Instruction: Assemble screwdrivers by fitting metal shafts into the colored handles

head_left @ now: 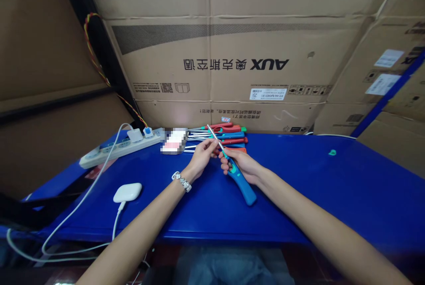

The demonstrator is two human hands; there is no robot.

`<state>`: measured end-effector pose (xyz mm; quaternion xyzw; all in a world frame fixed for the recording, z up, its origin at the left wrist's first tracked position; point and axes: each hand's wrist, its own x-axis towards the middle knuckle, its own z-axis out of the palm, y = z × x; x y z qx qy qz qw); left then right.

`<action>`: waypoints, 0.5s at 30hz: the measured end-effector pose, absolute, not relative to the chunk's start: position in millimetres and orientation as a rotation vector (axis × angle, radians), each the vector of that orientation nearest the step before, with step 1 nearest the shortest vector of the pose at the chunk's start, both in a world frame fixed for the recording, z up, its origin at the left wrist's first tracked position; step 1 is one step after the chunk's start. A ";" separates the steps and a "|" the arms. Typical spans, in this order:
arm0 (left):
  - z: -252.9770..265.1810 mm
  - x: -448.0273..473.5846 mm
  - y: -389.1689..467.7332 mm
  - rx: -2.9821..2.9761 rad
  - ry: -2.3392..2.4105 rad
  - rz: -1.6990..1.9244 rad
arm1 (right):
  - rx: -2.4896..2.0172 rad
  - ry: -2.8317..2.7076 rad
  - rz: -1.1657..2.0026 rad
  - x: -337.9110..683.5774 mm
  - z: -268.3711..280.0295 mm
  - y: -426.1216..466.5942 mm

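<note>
A long-nosed gas lighter with a blue handle, green trigger area and silver tube slants across the middle, its tube pointing up and left. My right hand is closed around the upper handle, near the trigger. At the tube, my left hand, with a silver watch on the wrist, pinches with thumb and fingertips. Just beyond both hands lies a pile of similar red, blue and orange lighters, their tubes to the left. Part of the pile is hidden behind my hands.
On the blue table lie a white earbud case on a cable, a power strip with a plugged-in charger, a pixelated flat item and a small green piece. A cardboard wall closes off the back.
</note>
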<state>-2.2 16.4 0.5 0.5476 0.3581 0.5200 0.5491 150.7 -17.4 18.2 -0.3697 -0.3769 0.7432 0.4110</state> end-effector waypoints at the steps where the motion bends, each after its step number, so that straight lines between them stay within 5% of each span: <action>1: 1.1 -2.4 16.0 1.282 0.836 1.230 | -0.925 -0.958 1.878 150.6 17.7 -17.4; 15: 4.0 1.6 7.9 1.221 0.663 1.040 | -0.914 -0.996 1.899 152.7 21.1 -19.7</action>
